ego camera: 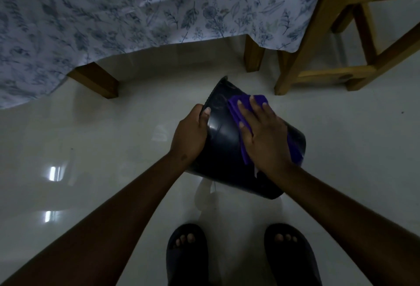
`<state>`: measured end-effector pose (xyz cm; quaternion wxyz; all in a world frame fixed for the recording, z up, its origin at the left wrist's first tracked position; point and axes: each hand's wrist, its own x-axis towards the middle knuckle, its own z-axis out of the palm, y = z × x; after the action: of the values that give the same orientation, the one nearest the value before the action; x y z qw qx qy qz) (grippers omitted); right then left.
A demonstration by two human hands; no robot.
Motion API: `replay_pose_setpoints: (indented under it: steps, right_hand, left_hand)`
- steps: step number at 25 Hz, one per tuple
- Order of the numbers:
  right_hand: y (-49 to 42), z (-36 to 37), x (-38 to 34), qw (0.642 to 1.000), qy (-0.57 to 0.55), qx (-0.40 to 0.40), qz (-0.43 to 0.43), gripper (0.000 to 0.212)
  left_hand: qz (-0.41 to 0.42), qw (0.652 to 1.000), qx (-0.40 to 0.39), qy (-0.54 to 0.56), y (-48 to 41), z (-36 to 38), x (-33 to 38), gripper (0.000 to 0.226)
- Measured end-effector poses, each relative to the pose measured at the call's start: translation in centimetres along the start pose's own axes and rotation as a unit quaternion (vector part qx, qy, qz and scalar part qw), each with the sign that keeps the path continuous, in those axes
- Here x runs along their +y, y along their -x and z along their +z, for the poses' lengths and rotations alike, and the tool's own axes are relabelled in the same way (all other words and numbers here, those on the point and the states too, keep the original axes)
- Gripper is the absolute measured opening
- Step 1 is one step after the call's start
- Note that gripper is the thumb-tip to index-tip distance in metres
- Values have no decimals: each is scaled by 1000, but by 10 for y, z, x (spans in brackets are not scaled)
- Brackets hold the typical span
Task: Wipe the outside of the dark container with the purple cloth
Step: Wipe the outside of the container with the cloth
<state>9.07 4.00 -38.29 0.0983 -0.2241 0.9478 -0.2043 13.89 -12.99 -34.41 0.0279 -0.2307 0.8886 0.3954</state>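
Head view, item one: dark container (223, 140), tipped on its side and held above the pale floor (113, 131), ahead of my sandalled feet (187, 249).

Left hand (189, 134): fingers curled tight around the container's left wall.

Right hand (264, 136): fingers spread flat, pressing the purple cloth (238, 106) to the upper wall.

Risk, as I judge it: hard strokes could twist the glossy wall out of my one-handed hold and drop it.
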Motion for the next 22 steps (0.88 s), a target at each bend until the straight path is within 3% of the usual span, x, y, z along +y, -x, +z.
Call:
replay_pose_setpoints:
  steps: [6, 10, 14, 16, 18, 20, 22]
  right_hand:
    - [74, 25, 0, 981, 101, 0, -163, 81]
    - [6, -3, 0, 999, 18, 9, -50, 55]
    - [-21, -12, 11, 992, -111, -33, 39, 50]
    - [-10, -10, 14, 992, -118, -40, 31, 49]
    - [8, -2, 7, 998, -58, -28, -8, 50]
    - [27, 2, 1, 999, -4, -22, -38, 50]
    - [18, -7, 2, 998, -18, -28, -44, 50]
  left_hand:
    - [14, 1000, 12, 8, -4, 3, 3, 30]
    - [10, 999, 13, 42, 10, 4, -5, 32]
    - [17, 1000, 16, 0, 9, -3, 2, 33]
    - [-2, 999, 30, -21, 2, 1, 7, 35]
    - [-83, 996, 20, -18, -12, 4, 14, 38]
    - [-152, 986, -17, 68, -20, -2, 17, 41]
    - [-153, 970, -80, 168, -10, -13, 16, 38]
